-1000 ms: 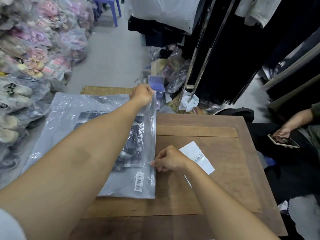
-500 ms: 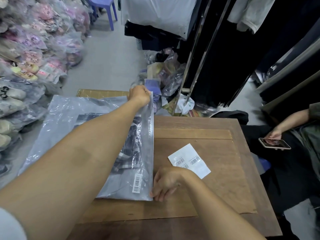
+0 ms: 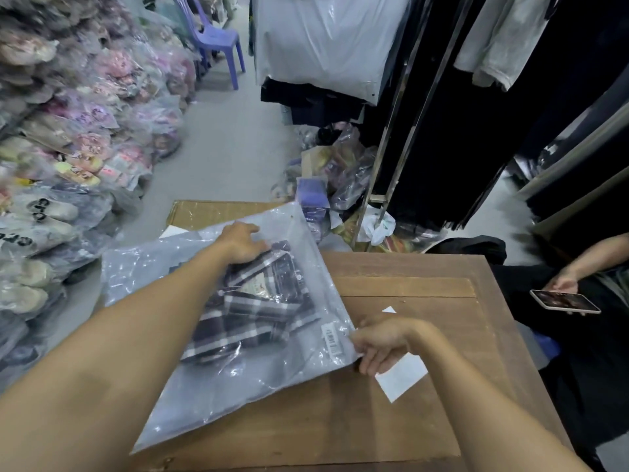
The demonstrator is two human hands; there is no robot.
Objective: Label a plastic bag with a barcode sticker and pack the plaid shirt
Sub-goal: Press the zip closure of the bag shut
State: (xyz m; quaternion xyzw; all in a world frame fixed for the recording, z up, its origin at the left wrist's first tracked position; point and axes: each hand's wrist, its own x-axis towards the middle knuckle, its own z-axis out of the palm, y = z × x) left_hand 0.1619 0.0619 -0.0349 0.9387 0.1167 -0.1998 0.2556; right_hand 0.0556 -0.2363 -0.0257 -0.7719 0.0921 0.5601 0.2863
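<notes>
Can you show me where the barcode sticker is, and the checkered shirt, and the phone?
barcode sticker (image 3: 332, 338): head view, middle of the white label on the bag.
plaid shirt (image 3: 252, 311): head view, checkered fabric inside the clear bag.
phone (image 3: 563, 300): head view, middle of the screen, at the right edge.

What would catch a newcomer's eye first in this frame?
The clear plastic bag lying askew over the wooden table's left edge, the plaid shirt showing inside. The left hand presses its far end; the right hand pinches its edge beside the barcode sticker.
</notes>
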